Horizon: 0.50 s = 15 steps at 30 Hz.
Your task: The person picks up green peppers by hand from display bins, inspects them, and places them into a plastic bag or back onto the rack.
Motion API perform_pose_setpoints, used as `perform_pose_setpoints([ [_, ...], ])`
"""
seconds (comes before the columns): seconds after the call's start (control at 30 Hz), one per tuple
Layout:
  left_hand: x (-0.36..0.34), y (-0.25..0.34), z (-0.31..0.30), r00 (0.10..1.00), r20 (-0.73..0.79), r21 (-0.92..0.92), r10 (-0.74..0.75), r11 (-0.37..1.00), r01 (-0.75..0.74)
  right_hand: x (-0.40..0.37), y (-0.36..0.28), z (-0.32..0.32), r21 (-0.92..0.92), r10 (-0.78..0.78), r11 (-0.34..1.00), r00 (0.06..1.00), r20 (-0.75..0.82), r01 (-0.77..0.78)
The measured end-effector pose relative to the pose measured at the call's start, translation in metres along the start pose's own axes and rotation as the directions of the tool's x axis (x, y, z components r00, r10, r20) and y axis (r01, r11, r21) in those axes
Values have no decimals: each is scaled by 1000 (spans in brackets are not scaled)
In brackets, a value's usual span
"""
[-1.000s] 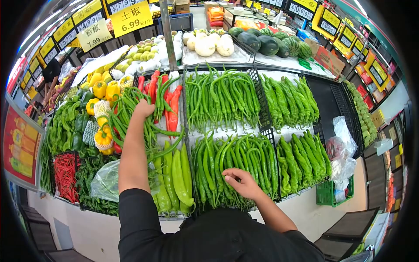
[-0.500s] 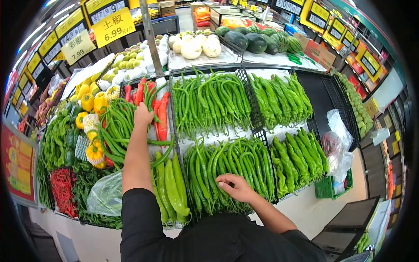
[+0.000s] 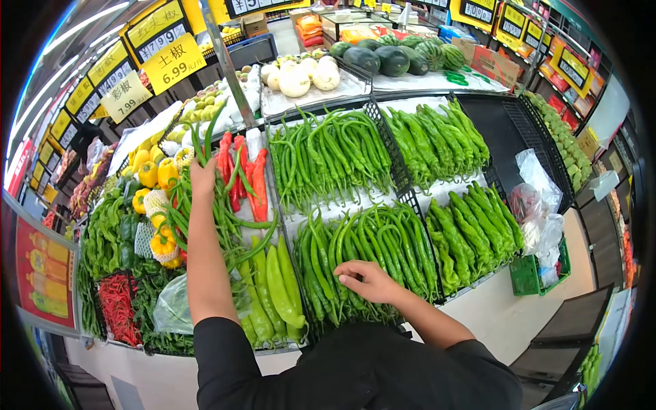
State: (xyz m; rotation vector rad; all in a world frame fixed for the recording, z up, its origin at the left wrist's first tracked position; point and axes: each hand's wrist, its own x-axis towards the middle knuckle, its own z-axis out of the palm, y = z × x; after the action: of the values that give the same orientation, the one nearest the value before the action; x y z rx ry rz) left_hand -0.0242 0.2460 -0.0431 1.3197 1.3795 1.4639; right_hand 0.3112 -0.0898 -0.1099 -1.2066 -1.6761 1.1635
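Note:
My left hand [image 3: 202, 179] is closed around a few long green chili peppers [image 3: 208, 137], which stick up above the fingers. Just under it lies a loose heap of green chili peppers [image 3: 179, 205]. To its right are red peppers [image 3: 257, 186], a green one lying across them. My right hand [image 3: 369, 281] hovers low over the front tray of long green chili peppers [image 3: 383, 239], empty, with its fingers loosely bent and the thumb apart. Pale green peppers [image 3: 281, 287] lie between my two forearms.
Yellow bell peppers [image 3: 163, 242], small red chilies [image 3: 117, 311] and a clear plastic bag [image 3: 171, 306] are on the left. Black crate walls [image 3: 389, 147] divide the display. A metal post [image 3: 229, 65] rises behind the red peppers. A green basket [image 3: 540, 273] stands at right.
My left hand has moved left and away from the red peppers, lifting the green chili peppers. My right hand stays over the front tray. The view has shifted slightly.

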Motion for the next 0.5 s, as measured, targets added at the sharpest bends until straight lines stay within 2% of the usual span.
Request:
perform_pose_setpoints([
  [0.1, -22, 33, -11, 999, -21, -206, -50, 978, 44, -4, -9, 4, -2, -50, 999, 999, 8, 50],
  [0.2, -52, 55, -11, 998, -46, -350, 35, 936, -49, -10, -13, 8, -2, -45, 999, 999, 23, 45],
  [0.23, -63, 62, -14, 998, -13, -347, 69, 935, -69, -12, -14, 9, -3, -36, 999, 999, 29, 36],
  [0.33, -108, 77, -12, 983, -74, -418, 168, 890, -184, -19, -19, 13, 54, -6, 999, 1000, 27, 5],
  [0.37, -126, 78, -15, 980, -34, -452, 195, 871, -189, -20, -22, 14, 53, -24, 998, 999, 25, 23],
  [0.5, -209, 75, -3, 991, -19, -617, 131, 779, -114, -15, -32, 18, 60, -99, 993, 995, 11, 98],
])
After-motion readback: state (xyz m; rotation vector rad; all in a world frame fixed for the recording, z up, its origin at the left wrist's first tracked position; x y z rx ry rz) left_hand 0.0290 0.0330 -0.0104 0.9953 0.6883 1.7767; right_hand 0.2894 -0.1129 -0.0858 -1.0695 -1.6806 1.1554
